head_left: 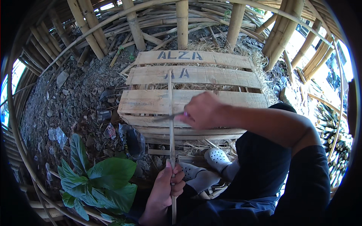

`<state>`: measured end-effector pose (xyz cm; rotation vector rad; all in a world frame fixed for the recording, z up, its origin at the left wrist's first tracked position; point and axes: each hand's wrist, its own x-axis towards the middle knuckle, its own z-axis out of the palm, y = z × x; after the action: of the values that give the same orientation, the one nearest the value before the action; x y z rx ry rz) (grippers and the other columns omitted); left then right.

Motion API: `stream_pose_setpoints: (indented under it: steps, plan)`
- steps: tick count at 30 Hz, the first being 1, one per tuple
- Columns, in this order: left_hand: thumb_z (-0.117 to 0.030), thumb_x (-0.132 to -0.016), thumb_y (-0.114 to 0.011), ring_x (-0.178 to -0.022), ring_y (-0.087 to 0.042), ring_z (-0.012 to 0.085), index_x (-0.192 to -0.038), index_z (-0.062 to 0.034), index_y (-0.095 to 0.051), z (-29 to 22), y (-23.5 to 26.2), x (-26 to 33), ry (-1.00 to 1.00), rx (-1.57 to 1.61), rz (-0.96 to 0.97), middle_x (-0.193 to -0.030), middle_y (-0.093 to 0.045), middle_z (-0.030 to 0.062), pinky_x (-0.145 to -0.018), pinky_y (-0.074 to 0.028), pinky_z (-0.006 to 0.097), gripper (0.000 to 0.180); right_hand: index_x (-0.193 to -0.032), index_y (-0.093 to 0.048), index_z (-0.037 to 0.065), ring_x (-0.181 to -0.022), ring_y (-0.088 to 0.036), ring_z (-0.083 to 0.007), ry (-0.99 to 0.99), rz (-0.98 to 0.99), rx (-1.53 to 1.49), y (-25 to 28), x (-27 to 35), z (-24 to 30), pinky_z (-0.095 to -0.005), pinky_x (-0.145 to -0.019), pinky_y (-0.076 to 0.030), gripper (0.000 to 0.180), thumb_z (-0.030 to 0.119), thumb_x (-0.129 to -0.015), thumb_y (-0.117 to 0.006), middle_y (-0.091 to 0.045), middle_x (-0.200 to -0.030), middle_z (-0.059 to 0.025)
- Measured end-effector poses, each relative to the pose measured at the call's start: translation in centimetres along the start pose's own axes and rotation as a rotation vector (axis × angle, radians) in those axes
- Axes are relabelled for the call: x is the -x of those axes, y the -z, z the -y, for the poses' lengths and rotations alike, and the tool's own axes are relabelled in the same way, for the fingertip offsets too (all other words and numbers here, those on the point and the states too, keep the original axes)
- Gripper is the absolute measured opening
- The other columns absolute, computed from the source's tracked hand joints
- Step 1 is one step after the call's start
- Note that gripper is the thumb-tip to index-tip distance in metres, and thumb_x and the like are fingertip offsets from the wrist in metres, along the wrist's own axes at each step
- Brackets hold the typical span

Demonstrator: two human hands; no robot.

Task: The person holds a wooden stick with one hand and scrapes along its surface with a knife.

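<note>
My left hand (169,184) is closed around the lower part of a long, thin bamboo strip (171,139). The strip points away from me, its far end above a pale wooden crate (151,98). In my right hand (201,112) is a knife (164,118), gripped by its handle. The knife's dark blade lies across the strip near the crate's front edge and points left. Whether the blade bites into the strip, I cannot tell.
A leafy green plant (109,174) grows at the lower left. Upright bamboo poles (182,24) stand behind the crate, and cut bamboo pieces (325,150) are piled at right. Clear plastic litter (57,136) lies on the rubbly ground. My feet wear grey clogs (217,159) below the crate.
</note>
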<state>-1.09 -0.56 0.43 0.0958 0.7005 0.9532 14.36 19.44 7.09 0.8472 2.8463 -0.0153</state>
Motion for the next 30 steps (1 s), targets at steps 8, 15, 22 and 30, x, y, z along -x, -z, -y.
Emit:
stream_pose_setpoints:
  steps: [8, 15, 22, 30]
  plan:
    - [-0.043, -0.102, -0.031, -0.045, -0.016, 0.0017, -0.086, -0.0158, -0.039, 0.5, -0.5, 0.0, 0.055, 0.001, 0.043, -0.063, -0.026, -0.0073, -0.037, -0.012, 0.019, 0.033, -0.071, -0.068, 0.007, -0.069, -0.066, -0.0304, -0.198, -0.005, 0.041, 1.4, -1.0, -4.1, -0.042, -0.065, -0.054, 0.066, 0.055, -0.097, -0.03, -0.065, -0.067, -0.0138]
    - [-0.045, -0.102, -0.032, -0.045, -0.016, 0.0015, -0.085, -0.016, -0.039, 0.7, -0.5, 0.5, 0.055, -0.02, 0.018, -0.063, -0.026, -0.0075, -0.037, -0.012, 0.019, 0.034, -0.077, -0.069, 0.008, -0.069, -0.067, -0.0306, -0.264, 0.106, -0.037, 2.1, -1.2, -2.5, -0.0428, -0.066, -0.054, 0.065, 0.054, -0.097, -0.028, -0.066, -0.071, -0.0149]
    - [-0.044, -0.102, -0.031, -0.044, -0.017, 0.0013, -0.086, -0.016, -0.04, 0.5, -0.5, 0.3, 0.07, -0.011, 0.024, -0.062, -0.026, -0.0076, -0.037, -0.012, 0.019, 0.033, -0.074, -0.069, 0.007, -0.072, -0.067, -0.0296, 0.059, 0.171, 0.027, 1.7, 0.3, 1.3, -0.0437, -0.068, -0.054, 0.067, 0.054, -0.097, -0.027, -0.066, -0.071, -0.0156]
    - [-0.042, -0.102, -0.032, -0.044, -0.017, 0.0012, -0.087, -0.0155, -0.04, 0.3, 0.0, 0.0, 0.057, -0.003, 0.005, -0.063, -0.027, -0.0071, -0.037, -0.012, 0.019, 0.032, -0.07, -0.067, 0.006, -0.067, -0.066, -0.0317, -0.152, 0.121, -0.083, 0.4, 0.5, 1.3, -0.0415, -0.063, -0.053, 0.067, 0.054, -0.097, -0.029, -0.065, -0.071, -0.0135]
